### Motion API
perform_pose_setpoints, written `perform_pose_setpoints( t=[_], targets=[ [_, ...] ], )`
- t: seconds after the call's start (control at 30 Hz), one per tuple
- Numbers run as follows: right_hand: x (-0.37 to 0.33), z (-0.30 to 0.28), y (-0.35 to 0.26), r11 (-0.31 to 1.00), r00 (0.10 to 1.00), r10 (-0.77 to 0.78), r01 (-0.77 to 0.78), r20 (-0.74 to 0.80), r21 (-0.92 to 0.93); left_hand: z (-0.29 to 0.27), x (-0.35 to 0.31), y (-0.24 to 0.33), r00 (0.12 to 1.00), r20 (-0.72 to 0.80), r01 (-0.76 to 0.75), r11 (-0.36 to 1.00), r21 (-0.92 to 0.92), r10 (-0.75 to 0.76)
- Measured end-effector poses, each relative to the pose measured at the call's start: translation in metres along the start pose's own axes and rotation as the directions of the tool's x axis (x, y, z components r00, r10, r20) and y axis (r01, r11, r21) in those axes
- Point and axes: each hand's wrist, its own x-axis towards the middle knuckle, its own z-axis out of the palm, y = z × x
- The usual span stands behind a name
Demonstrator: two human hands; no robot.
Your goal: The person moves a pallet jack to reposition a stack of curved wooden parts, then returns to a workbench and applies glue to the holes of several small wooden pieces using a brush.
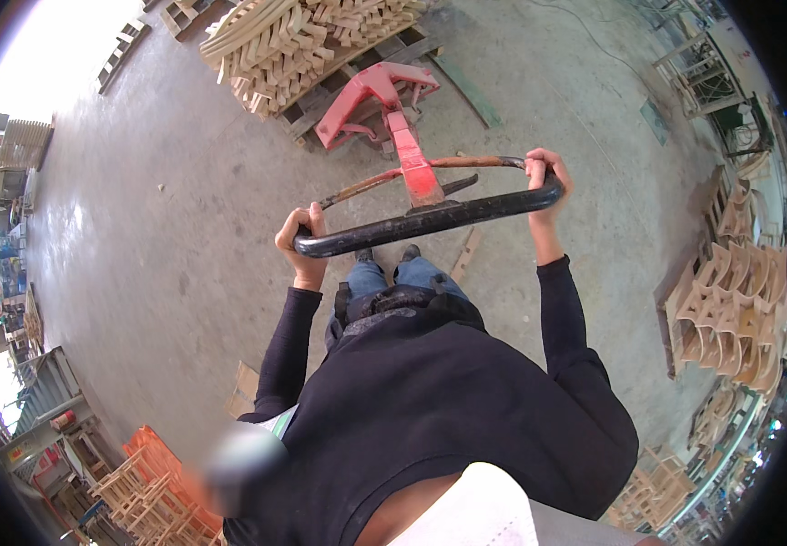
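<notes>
Both my hands are closed on the looped handle [430, 218] of a red pallet jack [378, 86]. My left hand [302, 238] grips the handle's left end, and my right hand [548, 182] wraps round its right end. The near bar of the loop is thick and black; the far bar is thinner, its paint worn to brown. A dark lever [460, 185] sits inside the loop beside the red shaft. Beyond the jack's body stands a wooden pallet [393, 56] loaded with stacked curved wooden pieces [307, 41]. The jack's forks are hidden from view.
Stacked curved wooden parts [730, 300] stand at the right. A green board [466, 88] lies on the concrete floor [175, 255] right of the loaded pallet. Wooden frames [152, 491] and an orange sheet [159, 460] are at the lower left. Worktables [730, 68] line the upper right.
</notes>
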Motion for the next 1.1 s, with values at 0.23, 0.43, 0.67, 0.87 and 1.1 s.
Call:
perform_pose_setpoints(
  t=[0.23,0.43,0.67,0.87,1.1],
  targets=[
    [0.012,-0.038,-0.034,0.997,0.997,0.081,-0.081,-0.004,-0.016,0.006,-0.021,0.05,0.996,0.013,0.093,0.996,-0.009,-0.093],
    [0.039,-0.039,-0.05,0.995,0.995,0.103,-0.103,0.001,0.004,0.01,0.0,0.076,0.997,-0.013,0.071,0.995,0.065,-0.071],
    [0.101,-0.019,-0.06,0.979,0.979,0.202,-0.202,0.004,-0.028,0.03,0.054,0.09,0.997,-0.03,0.072,0.996,0.057,-0.071],
    [0.153,0.014,-0.072,0.894,0.998,-0.057,0.056,0.01,-0.445,0.06,0.135,0.087,0.997,0.072,0.033,0.999,0.016,-0.034],
    [0.164,0.113,-0.161,0.422,0.784,-0.216,0.613,0.582,-0.668,0.076,0.189,0.046,0.93,0.365,0.117,0.975,-0.19,-0.041]
  ],
)
